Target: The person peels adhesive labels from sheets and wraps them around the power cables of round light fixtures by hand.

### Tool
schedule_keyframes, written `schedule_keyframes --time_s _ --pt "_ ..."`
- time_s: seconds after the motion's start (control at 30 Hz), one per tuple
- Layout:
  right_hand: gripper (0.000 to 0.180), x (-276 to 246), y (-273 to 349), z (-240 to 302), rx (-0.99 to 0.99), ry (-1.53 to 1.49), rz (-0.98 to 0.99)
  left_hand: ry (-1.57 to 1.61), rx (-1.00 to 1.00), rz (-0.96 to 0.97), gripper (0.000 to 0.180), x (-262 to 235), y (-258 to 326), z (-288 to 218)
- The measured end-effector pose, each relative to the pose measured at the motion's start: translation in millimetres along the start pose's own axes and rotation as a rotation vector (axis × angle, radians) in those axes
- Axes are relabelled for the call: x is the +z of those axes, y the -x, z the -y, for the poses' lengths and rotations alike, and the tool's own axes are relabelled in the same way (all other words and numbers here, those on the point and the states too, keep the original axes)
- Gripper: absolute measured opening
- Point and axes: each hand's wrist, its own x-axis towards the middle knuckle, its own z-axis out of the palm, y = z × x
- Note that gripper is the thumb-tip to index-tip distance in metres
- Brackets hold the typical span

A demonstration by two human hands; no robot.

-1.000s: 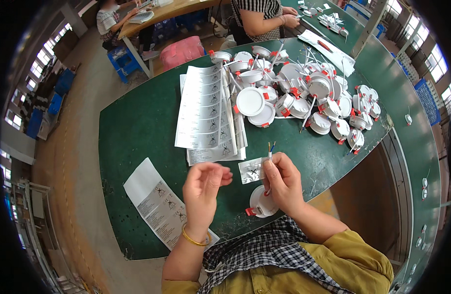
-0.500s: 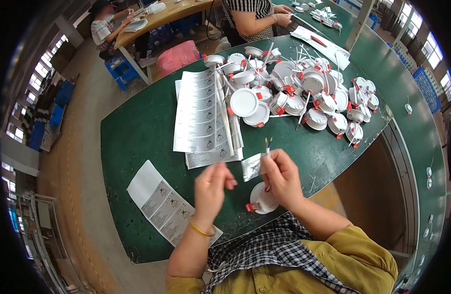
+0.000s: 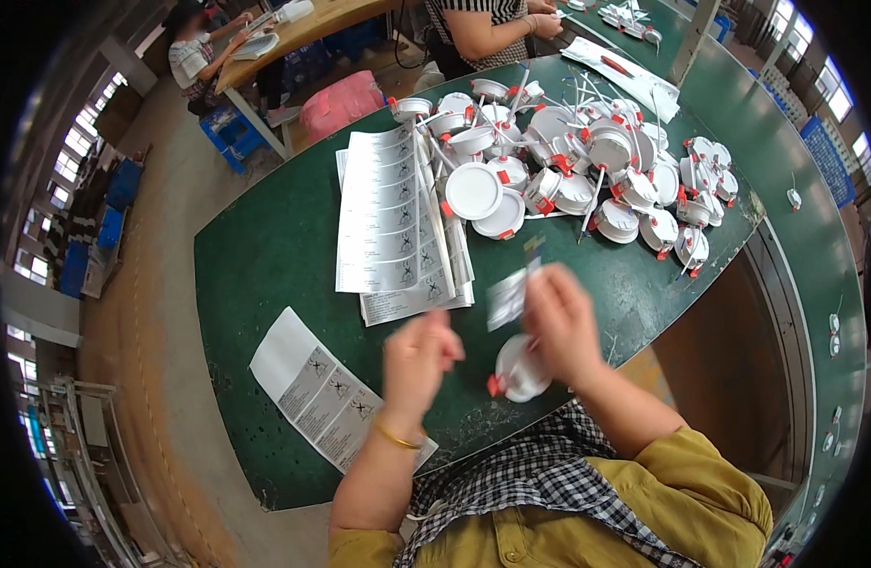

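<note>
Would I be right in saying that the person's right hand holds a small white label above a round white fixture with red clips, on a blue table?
Not quite: the table is green, not blue, as the head view shows. The right hand does hold a small white label above a round white fixture with red clips.

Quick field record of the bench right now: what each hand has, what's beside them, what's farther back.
left hand: raised over the green table, fingers curled, blurred; cannot tell if it holds anything
right hand: pinches a small label sticker
near the hands: white round lamp with red clips, lying just under the right hand
left front: label sheet at the table edge
middle: stack of label sheets
back: pile of white round lamps
far end: another person's hands at work
</note>
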Motion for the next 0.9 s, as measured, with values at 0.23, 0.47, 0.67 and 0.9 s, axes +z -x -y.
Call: schedule_keyframes --time_s 0.23,0.47,0.67,0.9 --pt "0.012 4 3 -1 -0.318 0.476 0.191 0.224 0.182 0.067 0.041 4 -5 -11" --pt "0.020 -11 -1 7 -0.198 0.531 0.388 0.040 0.036 0.130 0.023 -9 -5 3" --pt "0.010 -21 5 -5 -0.491 0.785 0.480 0.217 -0.020 0.237 0.020 -13 -7 -6" --pt "0.010 -19 4 -5 -0.553 0.811 0.459 -0.224 -0.024 0.302 0.025 -12 -6 -8"
